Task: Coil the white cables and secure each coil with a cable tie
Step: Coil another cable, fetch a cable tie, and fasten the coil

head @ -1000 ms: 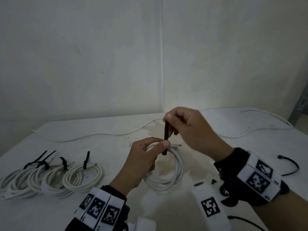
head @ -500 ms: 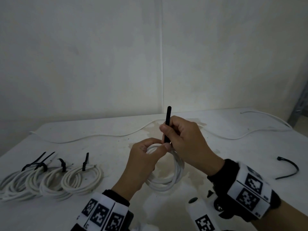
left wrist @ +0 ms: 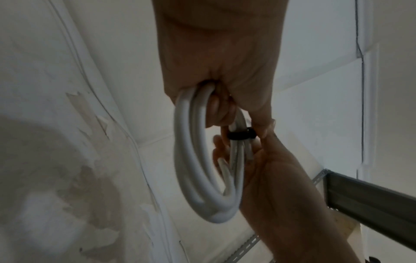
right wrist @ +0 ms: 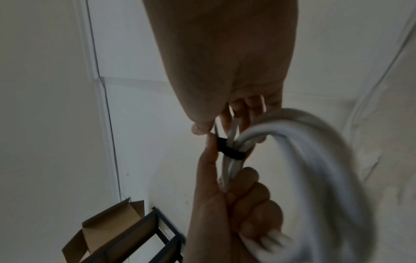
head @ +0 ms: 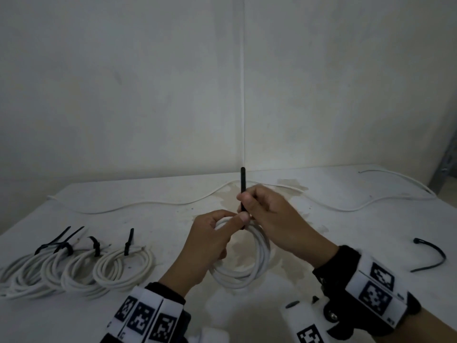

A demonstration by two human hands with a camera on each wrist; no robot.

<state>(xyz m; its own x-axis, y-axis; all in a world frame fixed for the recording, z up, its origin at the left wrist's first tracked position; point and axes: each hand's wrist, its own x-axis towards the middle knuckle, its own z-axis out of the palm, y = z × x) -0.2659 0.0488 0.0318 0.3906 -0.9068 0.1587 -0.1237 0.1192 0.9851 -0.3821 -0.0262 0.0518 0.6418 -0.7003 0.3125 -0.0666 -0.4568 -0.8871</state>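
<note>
Coil of white round cable (head: 249,263): held above the white stained tabletop (head: 173,219) at its middle, its loops gathered at the top. Left hand (head: 210,243) had fingers curled through the coil, thumb pressed to the bundle beside the tie. Black plastic cable tie (head: 242,184): wrapped as a band round the gathered loops, its tail standing upright above both hands. Right hand (head: 277,219) pinched that tail between thumb and forefinger just above the band; its other fingers lay behind the loops.

Four finished white cable coils (head: 81,268): lay in an overlapping row at the table's left, each bound with a black tie.

Loose white cable (head: 148,204): lay uncoiled along the far edge of the table.

Spare black cable tie (head: 430,256): curved, lay on the table at the right, well apart from the hands.
</note>
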